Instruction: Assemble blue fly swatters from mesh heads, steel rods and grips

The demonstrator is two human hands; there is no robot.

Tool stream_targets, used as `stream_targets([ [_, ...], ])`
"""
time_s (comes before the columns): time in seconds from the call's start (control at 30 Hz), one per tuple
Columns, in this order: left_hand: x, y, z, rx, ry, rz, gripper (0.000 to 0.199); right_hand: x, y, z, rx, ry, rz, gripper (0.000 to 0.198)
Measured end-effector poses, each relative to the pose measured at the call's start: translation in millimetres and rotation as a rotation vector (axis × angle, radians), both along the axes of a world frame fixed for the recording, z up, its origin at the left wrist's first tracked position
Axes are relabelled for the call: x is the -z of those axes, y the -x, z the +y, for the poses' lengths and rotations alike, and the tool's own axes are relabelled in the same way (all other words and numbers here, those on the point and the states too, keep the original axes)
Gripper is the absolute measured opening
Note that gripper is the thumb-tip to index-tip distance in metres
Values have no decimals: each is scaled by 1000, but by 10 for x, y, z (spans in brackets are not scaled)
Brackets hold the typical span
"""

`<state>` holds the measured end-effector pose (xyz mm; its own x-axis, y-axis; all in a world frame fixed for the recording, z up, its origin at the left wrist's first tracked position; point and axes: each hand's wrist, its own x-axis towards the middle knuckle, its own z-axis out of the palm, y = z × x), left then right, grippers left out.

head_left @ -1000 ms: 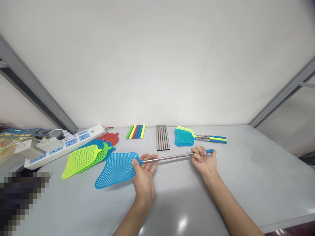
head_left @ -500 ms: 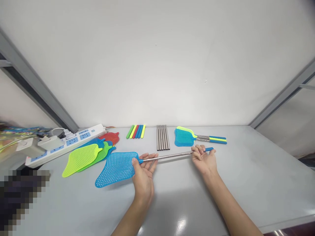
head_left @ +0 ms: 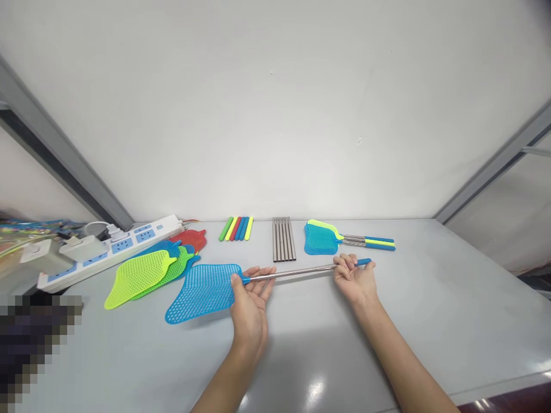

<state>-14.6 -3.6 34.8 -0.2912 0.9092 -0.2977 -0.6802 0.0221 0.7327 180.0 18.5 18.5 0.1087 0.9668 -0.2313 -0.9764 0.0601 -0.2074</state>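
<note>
A fly swatter (head_left: 204, 292) with a blue perforated head, a long metal rod and a blue grip is held above the table between both hands. My left hand (head_left: 252, 310) pinches it where the head joins the rod, thumb on top and fingers underneath. Around the grip end, my right hand (head_left: 355, 278) has its fingers curled, covering part of the blue grip. Behind the rod lies a row of metal tubes (head_left: 284, 240). Finished-looking swatters (head_left: 322, 238) in blue and yellow are stacked to the right of the tubes.
Coloured grips (head_left: 236, 228) lie in a row near the wall. Loose swatter heads (head_left: 140, 274) in yellow, green, blue and red overlap at the left. Behind them runs a white power strip (head_left: 116, 252) with plugged-in adapters. A pixelated dark patch covers the lower left of the grey table (head_left: 430, 298).
The hands and the swatter keep nearly the same pose. The whole view has shifted very slightly.
</note>
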Motion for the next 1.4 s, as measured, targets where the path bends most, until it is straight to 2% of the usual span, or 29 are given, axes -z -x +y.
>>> stream_targets([
  [0.57, 14, 4, 26, 12, 9, -12, 33, 6, -7, 7, 3, 36, 17, 55],
  [1.0, 28, 4, 24, 21, 21, -8, 32, 10, -11, 3, 7, 57, -59, 55],
  [1.23, 38, 7, 26, 27, 25, -19, 33, 31, -16, 3, 8, 78, 35, 53],
  [1.4, 53, 6, 27, 34, 20, -14, 33, 36, -15, 3, 16, 97, 18, 52],
])
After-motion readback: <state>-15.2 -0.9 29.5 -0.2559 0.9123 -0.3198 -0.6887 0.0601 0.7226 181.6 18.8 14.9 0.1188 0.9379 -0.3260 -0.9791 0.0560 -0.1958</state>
